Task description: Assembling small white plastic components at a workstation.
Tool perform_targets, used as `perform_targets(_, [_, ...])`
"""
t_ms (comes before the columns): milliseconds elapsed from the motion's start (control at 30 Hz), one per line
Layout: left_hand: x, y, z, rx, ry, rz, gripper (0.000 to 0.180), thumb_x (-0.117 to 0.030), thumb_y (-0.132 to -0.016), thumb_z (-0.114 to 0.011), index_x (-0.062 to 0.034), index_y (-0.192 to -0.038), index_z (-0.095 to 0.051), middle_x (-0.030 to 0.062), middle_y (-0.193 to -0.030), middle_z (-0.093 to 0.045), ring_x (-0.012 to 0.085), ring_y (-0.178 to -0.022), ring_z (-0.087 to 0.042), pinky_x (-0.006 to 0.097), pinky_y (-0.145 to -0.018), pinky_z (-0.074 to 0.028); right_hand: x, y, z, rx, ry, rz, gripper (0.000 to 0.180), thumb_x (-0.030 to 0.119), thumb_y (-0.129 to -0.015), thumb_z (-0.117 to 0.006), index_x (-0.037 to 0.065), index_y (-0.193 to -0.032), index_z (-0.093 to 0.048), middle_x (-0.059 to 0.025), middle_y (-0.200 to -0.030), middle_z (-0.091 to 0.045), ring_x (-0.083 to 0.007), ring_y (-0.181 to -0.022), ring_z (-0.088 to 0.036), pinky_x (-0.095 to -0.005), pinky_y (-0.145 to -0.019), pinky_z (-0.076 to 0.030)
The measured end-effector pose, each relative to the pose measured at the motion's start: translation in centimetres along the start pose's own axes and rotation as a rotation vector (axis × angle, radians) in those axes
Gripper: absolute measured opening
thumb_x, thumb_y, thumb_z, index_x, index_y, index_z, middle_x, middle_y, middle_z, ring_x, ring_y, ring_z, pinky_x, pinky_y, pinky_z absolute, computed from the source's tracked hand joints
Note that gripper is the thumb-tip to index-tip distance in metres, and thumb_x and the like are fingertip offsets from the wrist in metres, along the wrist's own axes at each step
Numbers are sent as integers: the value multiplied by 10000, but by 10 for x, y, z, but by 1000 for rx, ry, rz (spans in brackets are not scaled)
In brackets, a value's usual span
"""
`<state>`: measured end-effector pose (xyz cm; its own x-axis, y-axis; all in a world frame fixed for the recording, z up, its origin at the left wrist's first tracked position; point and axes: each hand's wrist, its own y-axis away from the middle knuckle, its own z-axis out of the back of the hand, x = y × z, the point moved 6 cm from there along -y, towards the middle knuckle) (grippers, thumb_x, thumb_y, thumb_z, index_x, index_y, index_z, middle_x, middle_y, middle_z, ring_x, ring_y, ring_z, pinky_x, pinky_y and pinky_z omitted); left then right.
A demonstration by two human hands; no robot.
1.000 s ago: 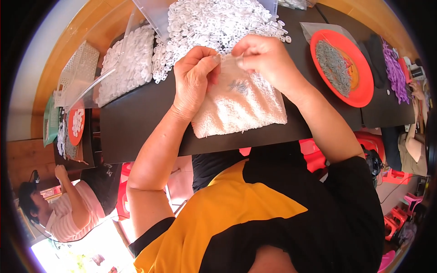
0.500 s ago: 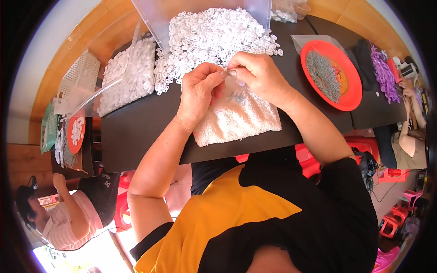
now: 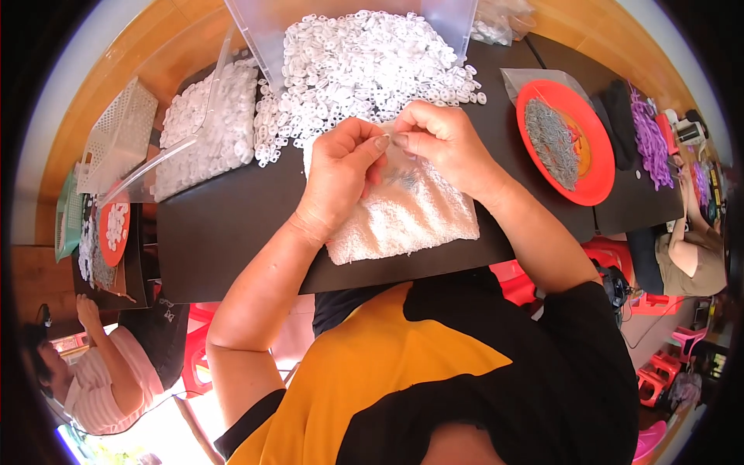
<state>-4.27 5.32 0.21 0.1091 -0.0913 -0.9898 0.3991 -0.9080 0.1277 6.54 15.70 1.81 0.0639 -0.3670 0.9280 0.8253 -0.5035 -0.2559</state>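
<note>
Above a cream towel (image 3: 403,225), my left hand (image 3: 345,167) and my right hand (image 3: 449,147) meet, fingertips almost touching. The left thumb and forefinger pinch a small white piece (image 3: 386,136), mostly covered by the fingers. My right hand is also closed in a pinch; whatever it grips is too small to make out. On the towel between the hands lie several thin grey metal pins (image 3: 404,180). Just beyond, a big heap of small white oval plastic pieces with holes (image 3: 372,66) spills from a clear plastic bin (image 3: 263,58).
At right, a red plate (image 3: 593,182) holds grey metal pins (image 3: 552,143), with purple strips (image 3: 651,139) farther along. A clear box (image 3: 205,128) of white pieces stands left. One person (image 3: 116,372) sits at left, another (image 3: 690,256) at far right.
Both hands appear slightly lower in the picture, as does the table, and the view has shifted a little. The fingertips stay close together, still pinching.
</note>
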Motion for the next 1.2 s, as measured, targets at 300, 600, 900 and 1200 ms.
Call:
perform_targets(300, [8,0,2,-57,116,55,86,-86,-937,-593,-2,-924,-609,34,-722,-606,85,-547,-532,214,-446,-393,-2,5,-9,-86,5,14,45,9,-838,-644,-15,-853,-608,-28,-689,-591,-78,-661,-518,-258,-620,-446])
perform_targets(600, [5,-7,11,56,-12,20,87,-84,-910,-614,2,-909,-623,31,-730,-608,87,-567,-550,215,-454,-405,-1,-1,1,-78,-127,-79,14,-1,-848,-655,-8,-859,-651,-33,-798,-658,-81,-728,-585,-253,-653,-480])
perform_targets(900, [5,-9,9,65,-46,0,84,-91,-877,-617,-8,-866,-622,21,-691,-591,83,-552,-531,228,-429,-381,-13,-68,50,-171,816,-76,105,195,-781,-664,124,-846,-707,-111,-793,-690,-316,-781,-660,-421,-692,-497])
perform_targets(1200, [-2,-7,9,71,9,-6,90,-80,-821,-617,9,-827,-634,51,-691,-607,104,-548,-551,236,-429,-395,-31,-81,35,-118,1138,7,176,238,-792,-723,127,-912,-658,-101,-769,-675,-329,-793,-649,-447,-699,-486])
